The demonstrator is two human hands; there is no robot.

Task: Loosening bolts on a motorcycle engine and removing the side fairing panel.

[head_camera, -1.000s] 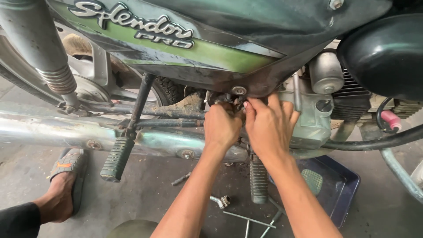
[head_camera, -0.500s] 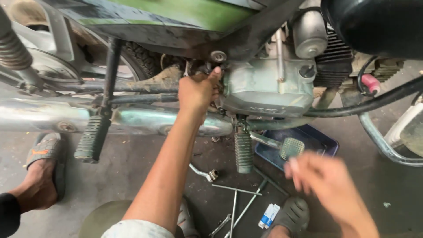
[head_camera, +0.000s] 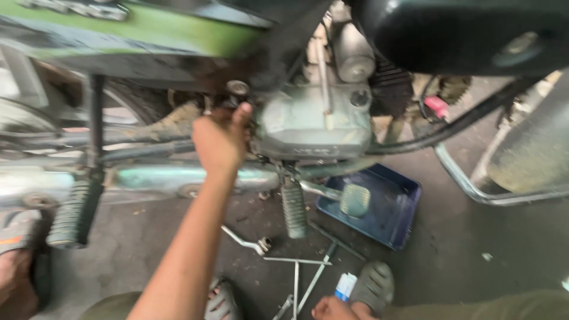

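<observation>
I see 1 blue plastic tray (head_camera: 396,222) on the grey concrete floor (head_camera: 474,272), 1 ribbed black footpeg (head_camera: 72,214), 1 pink cap (head_camera: 437,106).

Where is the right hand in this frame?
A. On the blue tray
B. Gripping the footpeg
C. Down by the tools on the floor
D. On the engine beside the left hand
C: the right hand is low by the tools; only the left hand is up at the engine.

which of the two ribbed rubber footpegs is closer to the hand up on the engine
The middle footpeg, hanging just below the engine case, is closer to the left hand. The other footpeg sits far off at the picture's left edge.
</observation>
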